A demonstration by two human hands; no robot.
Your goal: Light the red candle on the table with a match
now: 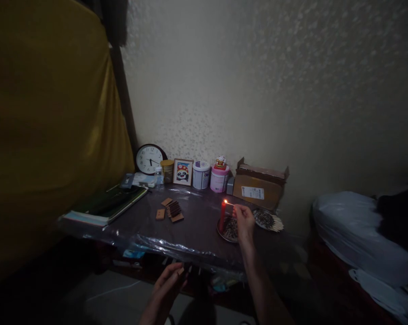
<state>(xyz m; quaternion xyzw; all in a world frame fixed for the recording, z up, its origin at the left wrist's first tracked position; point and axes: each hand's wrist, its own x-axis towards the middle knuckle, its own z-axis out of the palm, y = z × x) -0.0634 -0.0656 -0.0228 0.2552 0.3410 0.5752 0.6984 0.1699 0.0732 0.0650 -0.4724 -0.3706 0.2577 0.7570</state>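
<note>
Your right hand (244, 221) pinches a thin stick (231, 205) by its near end, with the tip at the flame of the red candle (222, 215), on the right of the table (197, 225). The stick looks light, stiff and brittle, so a soft pinch well back from the flame suits it. Your left hand (168, 284), below the near edge, has its fingers closed loosely on a small tan piece (181, 271). The dish (219, 231) under the candle holds dark bits. The plate (258, 215) beside it holds pale sticks.

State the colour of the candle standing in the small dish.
The candle is red, clearest in the head view.
</note>
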